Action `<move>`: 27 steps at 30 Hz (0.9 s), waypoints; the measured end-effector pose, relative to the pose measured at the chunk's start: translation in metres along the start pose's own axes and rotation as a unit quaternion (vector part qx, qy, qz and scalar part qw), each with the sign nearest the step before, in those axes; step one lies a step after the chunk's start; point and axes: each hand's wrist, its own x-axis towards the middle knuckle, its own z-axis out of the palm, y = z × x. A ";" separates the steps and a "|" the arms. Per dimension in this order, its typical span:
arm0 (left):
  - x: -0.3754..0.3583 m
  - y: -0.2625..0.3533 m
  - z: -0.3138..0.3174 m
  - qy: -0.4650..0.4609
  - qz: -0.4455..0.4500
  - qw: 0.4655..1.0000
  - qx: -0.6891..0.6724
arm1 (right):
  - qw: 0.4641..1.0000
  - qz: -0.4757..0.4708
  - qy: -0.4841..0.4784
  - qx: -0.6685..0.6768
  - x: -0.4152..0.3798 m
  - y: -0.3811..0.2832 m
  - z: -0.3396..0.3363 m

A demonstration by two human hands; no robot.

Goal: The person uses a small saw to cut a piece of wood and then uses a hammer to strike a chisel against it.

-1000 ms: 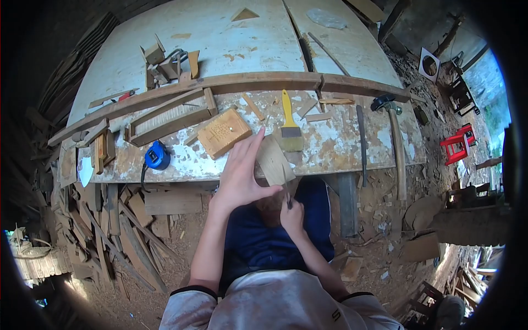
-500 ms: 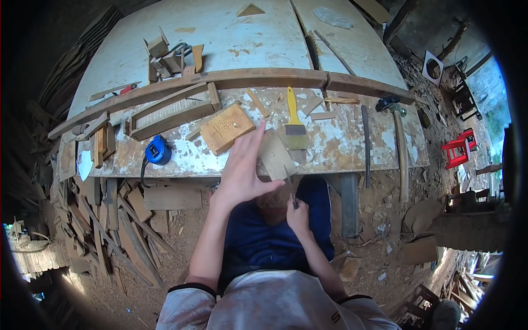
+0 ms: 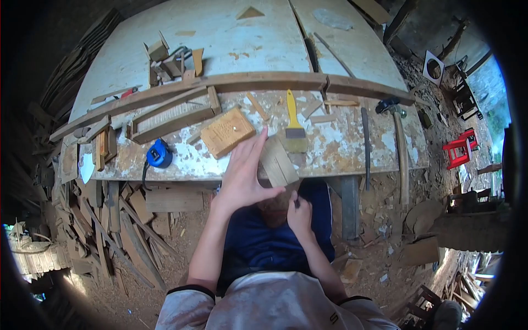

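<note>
My left hand [image 3: 245, 173] lies along the left side of a small pale wooden block [image 3: 279, 163], fingers stretched along that side and thumb at its near end. Thin dark lines cross the block's face, and it sits at the bench's front edge. Just below the block's near right corner, my right hand [image 3: 300, 217] is closed around a slim dark tool [image 3: 297, 203]; its kind is not clear, as most of it is hidden in the fist. A lighter wooden block with rows of small holes [image 3: 228, 132] lies beyond my left fingertips.
On the worn bench [image 3: 335, 148] lie a yellow-handled paintbrush [image 3: 292, 113], a blue tape measure [image 3: 159, 153], a dark file [image 3: 366, 146] and a hammer [image 3: 400, 146]. A long wooden beam [image 3: 258, 81] crosses behind them. Wood scraps [image 3: 132, 231] cover the floor at left.
The block's near end has shifted slightly toward me, and its lined face shows more. Less of the slim tool shows above my right fist. My left hand keeps its place at the block.
</note>
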 end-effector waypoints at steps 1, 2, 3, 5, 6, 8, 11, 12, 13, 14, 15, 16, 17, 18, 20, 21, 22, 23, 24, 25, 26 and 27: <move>-0.004 0.001 0.001 -0.004 -0.001 1.000 -0.002 | 1.000 0.000 -0.009 -0.003 -0.002 -0.005 -0.005; -0.003 0.002 0.000 -0.006 -0.005 1.000 -0.002 | 1.000 0.003 -0.013 0.001 -0.002 -0.003 -0.002; -0.001 0.003 -0.001 -0.010 -0.008 1.000 -0.002 | 1.000 0.002 0.000 -0.009 -0.004 0.012 0.008; -0.003 0.002 0.001 -0.015 -0.013 1.000 -0.002 | 0.999 -0.001 0.024 -0.028 -0.017 0.047 0.032; -0.003 -0.001 0.002 -0.005 0.004 1.000 -0.001 | 0.999 0.024 0.011 -0.026 -0.020 0.036 0.026; 0.000 -0.004 -0.002 0.006 -0.015 0.999 -0.037 | 0.999 0.044 0.006 0.009 -0.013 0.022 0.016; -0.002 0.000 0.001 0.003 -0.019 0.999 -0.027 | 0.999 0.045 0.002 0.009 -0.013 0.037 0.008; -0.003 0.001 0.002 -0.002 -0.016 1.000 -0.014 | 0.999 0.043 0.004 0.011 -0.015 0.036 0.007; -0.003 0.001 0.003 -0.005 -0.013 1.000 -0.001 | 0.999 0.039 0.007 0.013 -0.013 0.036 0.007; -0.003 0.002 0.003 -0.001 -0.009 1.000 -0.002 | 0.999 0.039 0.010 0.021 -0.013 0.036 0.008; -0.005 0.003 0.002 -0.008 -0.016 1.000 -0.001 | 0.999 0.029 0.000 0.017 -0.014 0.019 0.003; -0.003 0.005 0.001 -0.013 -0.019 1.000 -0.001 | 1.000 0.017 -0.008 0.012 -0.010 0.000 -0.003; -0.001 0.006 0.000 -0.016 -0.022 1.000 0.000 | 1.000 0.001 -0.015 0.008 -0.006 -0.010 -0.005; -0.002 0.005 0.001 -0.013 -0.018 1.000 0.000 | 1.000 -0.006 -0.009 0.001 -0.005 -0.004 0.002; -0.002 0.002 0.002 -0.008 -0.005 1.000 0.003 | 1.000 -0.006 0.007 0.007 -0.011 0.032 0.025; -0.002 0.001 0.001 -0.007 -0.004 1.000 0.008 | 1.000 -0.009 0.015 0.010 -0.012 0.029 0.025; -0.003 0.001 0.002 -0.007 -0.004 1.000 0.013 | 1.000 0.012 0.007 0.024 -0.016 0.028 0.022; -0.003 0.000 0.004 -0.008 -0.005 1.000 0.016 | 1.000 0.000 0.015 0.024 -0.015 0.029 0.020; 0.000 -0.001 0.003 -0.004 0.004 1.000 0.014 | 0.999 -0.011 0.021 0.022 -0.009 0.013 0.012; 0.002 -0.001 0.002 -0.004 0.007 1.000 0.009 | 0.999 -0.016 0.021 0.019 -0.008 0.001 0.007; -0.004 0.000 0.002 -0.007 0.007 1.000 0.005 | 0.999 -0.025 0.023 0.017 -0.005 -0.006 0.005; -0.006 0.001 0.002 -0.010 0.000 1.000 0.001 | 0.999 -0.022 0.025 0.011 -0.008 0.003 0.012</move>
